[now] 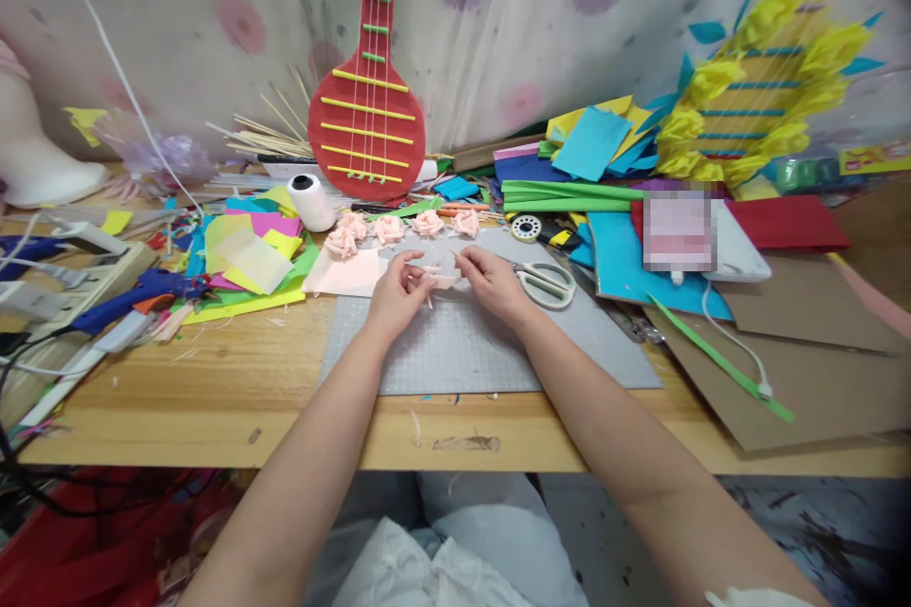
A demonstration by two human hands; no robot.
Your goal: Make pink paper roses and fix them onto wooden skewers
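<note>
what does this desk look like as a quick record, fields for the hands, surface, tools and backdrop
left hand: fingertips pinching a small pale pink piece
right hand: fingertips close to the piece; hold unclear
surface: grey gridded mat on wooden desk
tools: scissors beside right hand, blue glue gun far left
behind hands: pale pink flowers
backdrop: red model string instrument

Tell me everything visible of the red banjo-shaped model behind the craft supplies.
The red banjo-shaped model has a round body and narrow neck, cut off by the picture's top edge. It looks like card. Five yellow strips cross the body, four green ones show on the neck, and thin pale strings run over them. It stands upright, no hand on it, before the flowered curtain; what props it is unclear.
</note>
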